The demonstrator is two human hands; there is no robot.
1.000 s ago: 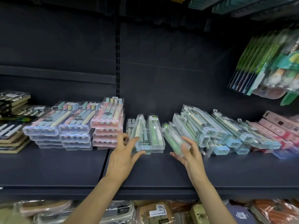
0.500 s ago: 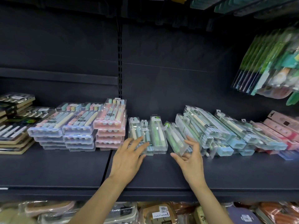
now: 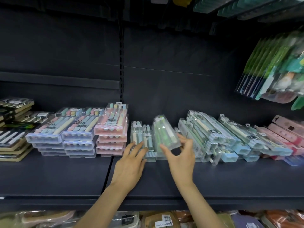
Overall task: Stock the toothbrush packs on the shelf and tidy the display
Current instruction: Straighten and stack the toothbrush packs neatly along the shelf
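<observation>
Clear green toothbrush packs lie in a row at the middle of the dark shelf [image 3: 213, 181]. My right hand [image 3: 180, 159] grips the near end of one green pack [image 3: 165, 134] between thumb and fingers, holding it tilted above the pack underneath. My left hand [image 3: 131, 163] rests flat with spread fingers on the near ends of two slim packs [image 3: 143, 140] lying side by side. To the right, a slanted heap of blue-ended packs [image 3: 230, 137] leans over one another.
Stacks of pastel multi-brush boxes [image 3: 79, 129] stand left of my hands, with dark boxes [image 3: 11, 129] at the far left. Pink packs [image 3: 286, 134] lie at the far right. Hanging packs [image 3: 276, 69] jut out upper right. A lower shelf holds bagged goods [image 3: 161, 221].
My right hand has lifted the green pack off the shelf and swung it left over the neighbouring pack. My left hand slid forward onto the slim packs.
</observation>
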